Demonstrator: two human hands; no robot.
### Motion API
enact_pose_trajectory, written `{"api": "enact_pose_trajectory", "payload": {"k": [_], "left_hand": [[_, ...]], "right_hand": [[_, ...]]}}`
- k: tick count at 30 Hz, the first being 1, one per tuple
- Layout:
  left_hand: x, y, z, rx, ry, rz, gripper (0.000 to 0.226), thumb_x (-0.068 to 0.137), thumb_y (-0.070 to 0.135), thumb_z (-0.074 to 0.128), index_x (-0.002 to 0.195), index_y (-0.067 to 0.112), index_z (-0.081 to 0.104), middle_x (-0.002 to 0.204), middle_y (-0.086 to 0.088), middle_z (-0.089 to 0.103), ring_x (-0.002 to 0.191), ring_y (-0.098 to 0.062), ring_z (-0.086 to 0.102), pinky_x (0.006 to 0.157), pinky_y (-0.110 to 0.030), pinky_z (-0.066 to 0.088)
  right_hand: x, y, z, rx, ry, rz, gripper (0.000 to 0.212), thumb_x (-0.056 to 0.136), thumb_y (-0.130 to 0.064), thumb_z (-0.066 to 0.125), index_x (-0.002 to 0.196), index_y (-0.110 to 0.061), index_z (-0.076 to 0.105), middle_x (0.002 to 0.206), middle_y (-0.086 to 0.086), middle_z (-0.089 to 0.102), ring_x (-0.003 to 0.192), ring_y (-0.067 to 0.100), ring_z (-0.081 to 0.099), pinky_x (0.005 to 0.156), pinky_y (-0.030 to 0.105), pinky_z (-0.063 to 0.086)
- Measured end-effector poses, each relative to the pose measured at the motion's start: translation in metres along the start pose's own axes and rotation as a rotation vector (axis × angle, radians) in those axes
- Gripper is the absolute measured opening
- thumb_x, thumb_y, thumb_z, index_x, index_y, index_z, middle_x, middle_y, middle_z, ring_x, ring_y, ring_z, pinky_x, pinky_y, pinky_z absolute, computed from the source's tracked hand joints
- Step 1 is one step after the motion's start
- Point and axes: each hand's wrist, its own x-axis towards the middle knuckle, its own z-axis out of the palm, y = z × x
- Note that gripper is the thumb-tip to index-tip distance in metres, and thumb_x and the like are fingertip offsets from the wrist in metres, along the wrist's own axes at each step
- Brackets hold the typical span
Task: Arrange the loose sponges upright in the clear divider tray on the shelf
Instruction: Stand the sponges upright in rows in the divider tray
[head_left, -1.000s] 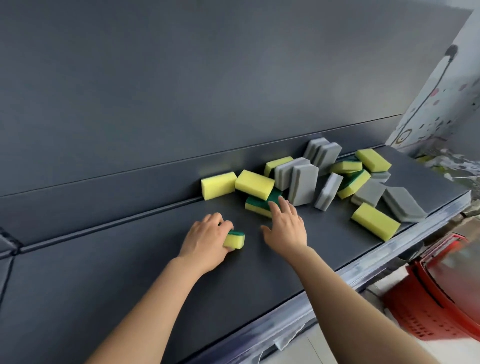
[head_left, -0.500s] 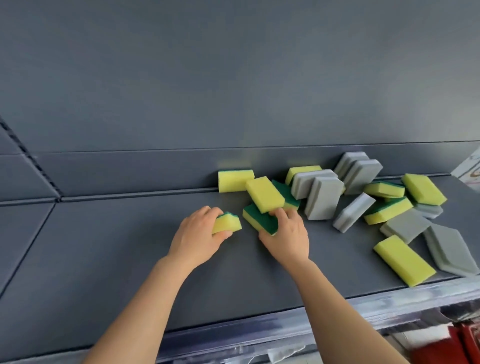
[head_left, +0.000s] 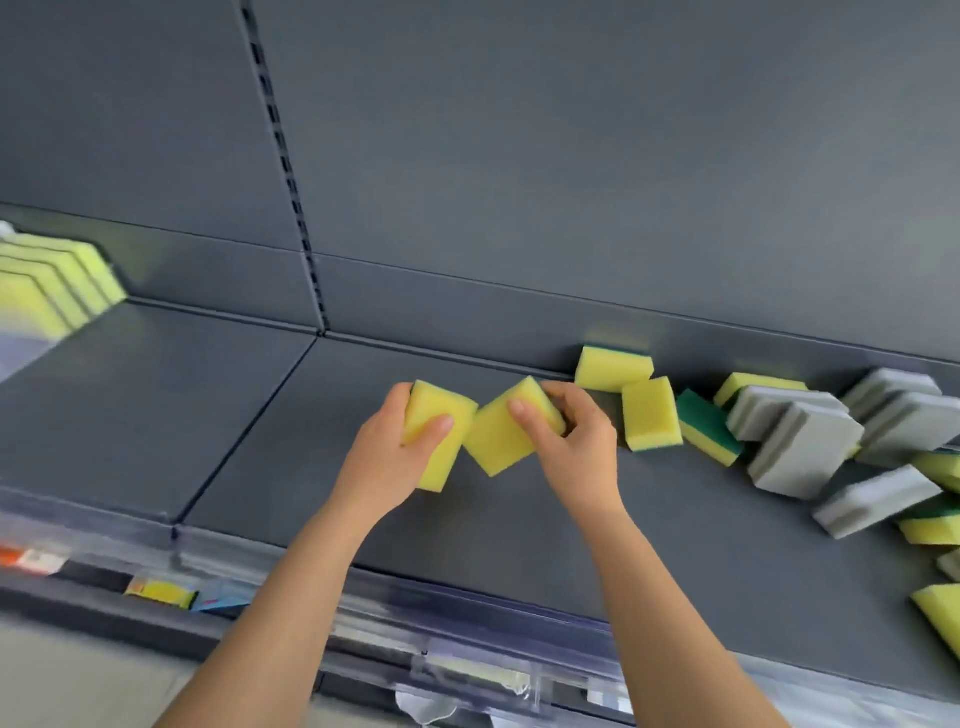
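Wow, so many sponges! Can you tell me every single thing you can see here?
left-held sponge: one, yellow, held over the middle of the shelf
right-held sponge: one, yellow, right beside the first one
yellow-and-green sponges: about seven, jumbled on the shelf's right side, some cut off by the picture's edge
grey sponges: at least five, grey, mixed into the same jumble
standing sponges: a row, yellow, far left at the back, too blurred to count
shelf: one, dark grey, under everything
back wall: one, dark grey, behind the shelf
left grip: one, the person's left hand, holds the left-held sponge
right grip: one, the person's right hand, holds the right-held sponge
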Motion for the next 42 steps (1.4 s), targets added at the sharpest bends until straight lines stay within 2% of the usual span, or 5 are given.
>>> {"api": "enact_pose_trajectory", "payload": {"k": [10,15,20,38,42], "left_hand": [[-0.042,-0.077,-0.145,-0.158,0.156,-0.103,0.029,0.093,0.03,0.054,0.121,0.031,0.047,0.103,0.007,0.059,0.094,-0.013,0.058,0.076,-0.032,0.048],[-0.064,-0.118,-0.219,-0.17,0.207,-0.075,0.047,0.093,0.026,0.056,0.13,0.043,0.035,0.108,0.029,0.047,0.09,0.027,0.045,0.074,-0.013,0.039],[-0.078,-0.149,-0.286,-0.183,0.279,-0.072,0.039,0.091,0.027,0.058,0.11,0.056,0.041,0.11,0.004,0.059,0.096,-0.016,0.06,0.08,-0.043,0.053],[-0.013,-0.233,-0.452,-0.137,0.401,-0.042,0.042,0.078,0.02,0.075,0.103,0.041,0.049,0.096,0.006,0.065,0.083,0.0,0.059,0.065,-0.01,0.044],[0.017,-0.253,-0.48,-0.073,0.372,-0.026,0.042,0.079,0.02,0.074,0.108,0.038,0.049,0.097,0.006,0.062,0.089,-0.007,0.058,0.071,-0.02,0.044]], "right_hand": [[-0.042,-0.074,0.144,0.106,-0.199,-0.091,0.022,0.082,-0.035,0.071,0.094,-0.033,0.054,0.085,-0.015,0.058,0.068,-0.003,0.05,0.058,0.007,0.039],[-0.07,-0.109,0.222,0.131,-0.195,-0.098,0.021,0.08,-0.036,0.072,0.095,-0.032,0.058,0.082,-0.015,0.06,0.066,-0.004,0.05,0.058,0.007,0.04],[-0.094,-0.14,0.288,0.125,-0.227,-0.104,0.024,0.081,-0.037,0.071,0.1,-0.031,0.059,0.085,-0.016,0.06,0.07,-0.006,0.051,0.059,0.006,0.04],[-0.057,-0.218,0.486,0.032,-0.277,-0.212,0.03,0.084,-0.031,0.069,0.11,-0.028,0.054,0.081,-0.004,0.06,0.066,0.006,0.051,0.064,0.024,0.045],[-0.031,-0.226,0.531,-0.001,-0.249,-0.207,0.03,0.084,-0.033,0.069,0.109,-0.03,0.053,0.074,-0.005,0.057,0.064,0.006,0.05,0.061,0.025,0.044]]}}
